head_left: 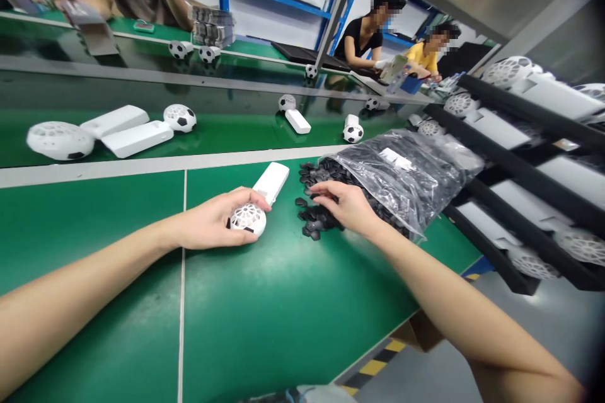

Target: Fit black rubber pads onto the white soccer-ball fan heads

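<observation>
The left hand (pixel 222 217) is gripping a white ball (pixel 248 219) over the table (pixel 283 308), its handle (pixel 273 181) pointing away. Apart, black pieces (pixel 312 228) are lying under the right hand (pixel 347 206); whether it is pinching one, I cannot tell. A bag (pixel 420 170) is lying beyond.

Near tabletop (pixel 283 321) free (1 bag (pixel 428 167) right).

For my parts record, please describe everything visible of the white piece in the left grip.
The white piece looks like hard plastic. Its rounded head is an open lattice with dark patches near the edge; an oblong body extends from it. It slants over the green tabletop, head nearer the wearer, body pointing away and rightward, left of the loose black pieces. The left grip curls around the head; contact with the tabletop cannot be told.
</observation>
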Demonstrator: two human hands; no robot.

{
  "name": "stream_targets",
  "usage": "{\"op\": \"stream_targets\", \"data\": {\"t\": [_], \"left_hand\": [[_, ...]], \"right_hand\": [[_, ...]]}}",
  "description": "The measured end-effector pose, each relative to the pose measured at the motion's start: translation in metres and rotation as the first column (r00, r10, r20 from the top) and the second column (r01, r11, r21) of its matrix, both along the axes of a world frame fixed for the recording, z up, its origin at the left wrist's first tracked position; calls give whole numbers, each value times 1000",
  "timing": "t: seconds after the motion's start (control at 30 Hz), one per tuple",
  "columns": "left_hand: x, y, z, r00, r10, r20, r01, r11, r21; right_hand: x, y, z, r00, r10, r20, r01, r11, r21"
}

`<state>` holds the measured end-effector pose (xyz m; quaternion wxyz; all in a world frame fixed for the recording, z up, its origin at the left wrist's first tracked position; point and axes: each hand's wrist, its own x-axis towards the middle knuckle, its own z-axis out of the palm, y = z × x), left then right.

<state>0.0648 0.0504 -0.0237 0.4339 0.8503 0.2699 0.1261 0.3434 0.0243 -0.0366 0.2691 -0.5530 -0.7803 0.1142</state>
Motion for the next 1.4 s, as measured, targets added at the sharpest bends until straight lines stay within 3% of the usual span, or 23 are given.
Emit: {"op": "stream_targets", "data": {"t": [0.07, 0.13, 0.2, 0.3, 0.43, 0.67, 0.87, 1.07, 1.17, 1.3, 1.4], "left_hand": [[-6, -1, 2, 999, 40, -19, -39, 998, 41], [-12, -2, 4, 996, 80, -49, -78, 996, 45], [-17, -2, 7, 994, 68, -82, -68, 998, -2], [-22, -4, 12, 992, 35, -119, -39, 999, -31], [-18, -12, 12, 986, 104, -131, -101, 994, 31], [-9, -19, 0, 971, 239, -20, -236, 969, 76], [-6, -24, -1, 960, 278, 23, -279, 954, 110], [-2, -23, -2, 961, 277, 18, -277, 951, 139], [1, -26, -7, 951, 301, 69, -309, 934, 177], [-4, -34, -3, 928, 358, 104, -369, 924, 106], [-30, -33, 15, 889, 449, 91, -451, 892, 9]], "right_hand": [[-16, -8, 8, 991, 65, -117, -66, 998, -8], [-35, -14, 14, 959, 218, -182, -221, 975, 1], [-53, -16, 17, 902, 372, -218, -378, 926, 16], [-74, -12, 15, 830, 510, -227, -514, 857, 46], [-88, -2, 10, 798, 566, -208, -567, 821, 62], [-91, 4, 14, 737, 620, -271, -650, 760, -29], [-93, 4, 12, 757, 617, -213, -628, 778, 22], [-94, 14, 5, 819, 483, -309, -538, 834, -122], [-96, 16, 3, 855, 439, -275, -487, 863, -136], [-88, 9, 9, 904, 378, -202, -392, 919, -33], [-57, -1, 15, 950, 214, -225, -198, 976, 93]]}}
